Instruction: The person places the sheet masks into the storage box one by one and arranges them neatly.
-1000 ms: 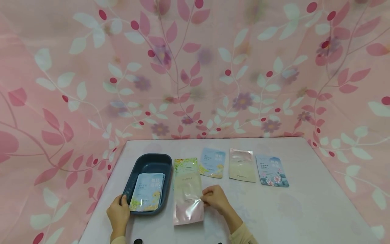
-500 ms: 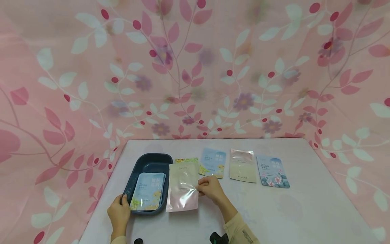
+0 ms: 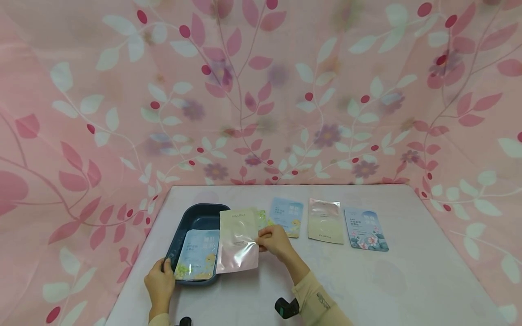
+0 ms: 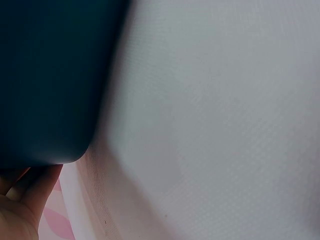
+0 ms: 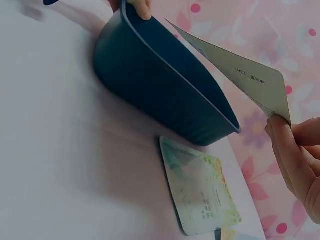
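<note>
My left hand [image 3: 160, 284] holds the near left rim of a dark blue plastic basin [image 3: 202, 222], thumb over the edge. Inside the basin lie light blue sheet mask sachets [image 3: 196, 256]. Between thumb and fingers, my right hand [image 3: 277, 243] pinches the right edge of a cream-and-pink sheet mask sachet [image 3: 238, 237]. This sachet is raised, its left part over the basin's right rim, as the right wrist view also shows. Below it on the table is a green flowered sachet [image 5: 200, 190], partly covered in the head view. The left wrist view shows the basin's outer wall [image 4: 50, 75] and fingertips against it.
To the right on the white table [image 3: 408, 280] lie a light blue sachet [image 3: 286, 215], a cream-and-pink one [image 3: 325, 222] and a blue lotus-print one [image 3: 366, 229]. A pink floral curtain [image 3: 261, 90] hangs behind and at the sides.
My right hand has moved left and away from me with the cream-and-pink sachet, off the green sachet and over the basin's edge. My left hand stays on the rim.
</note>
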A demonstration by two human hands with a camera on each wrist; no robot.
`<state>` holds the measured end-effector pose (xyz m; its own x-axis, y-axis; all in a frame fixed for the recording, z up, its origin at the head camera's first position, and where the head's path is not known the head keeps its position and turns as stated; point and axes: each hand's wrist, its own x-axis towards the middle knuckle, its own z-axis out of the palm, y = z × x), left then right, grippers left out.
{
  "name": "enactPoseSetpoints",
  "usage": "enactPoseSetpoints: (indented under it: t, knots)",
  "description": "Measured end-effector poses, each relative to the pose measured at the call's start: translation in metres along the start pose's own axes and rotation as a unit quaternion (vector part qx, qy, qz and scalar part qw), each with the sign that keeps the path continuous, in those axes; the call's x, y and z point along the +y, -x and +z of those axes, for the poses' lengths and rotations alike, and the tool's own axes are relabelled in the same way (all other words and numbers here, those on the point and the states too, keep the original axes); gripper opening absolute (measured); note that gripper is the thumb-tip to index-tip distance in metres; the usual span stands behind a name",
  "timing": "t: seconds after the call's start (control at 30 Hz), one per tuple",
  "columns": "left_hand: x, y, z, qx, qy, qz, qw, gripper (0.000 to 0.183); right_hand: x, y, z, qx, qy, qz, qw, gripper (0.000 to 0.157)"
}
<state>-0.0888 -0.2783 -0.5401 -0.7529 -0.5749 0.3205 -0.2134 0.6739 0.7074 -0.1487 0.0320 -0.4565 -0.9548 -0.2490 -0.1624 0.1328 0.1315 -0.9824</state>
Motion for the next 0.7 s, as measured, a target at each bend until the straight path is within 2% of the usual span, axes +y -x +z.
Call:
enactPoseSetpoints:
  t: [0.3, 0.7]
  knots:
    - [0.002, 0.000, -0.001, -0.001, -0.002, -0.002, 1.0000, 0.024, -0.005, -0.011, 0.008, -0.010, -0.016, 0.008, 1.000, 0.024]
    - [0.004, 0.000, -0.002, -0.019, -0.003, -0.014, 0.9997, 0.026, -0.008, -0.027, 0.022, -0.010, -0.015, 0.018, 1.000, 0.021]
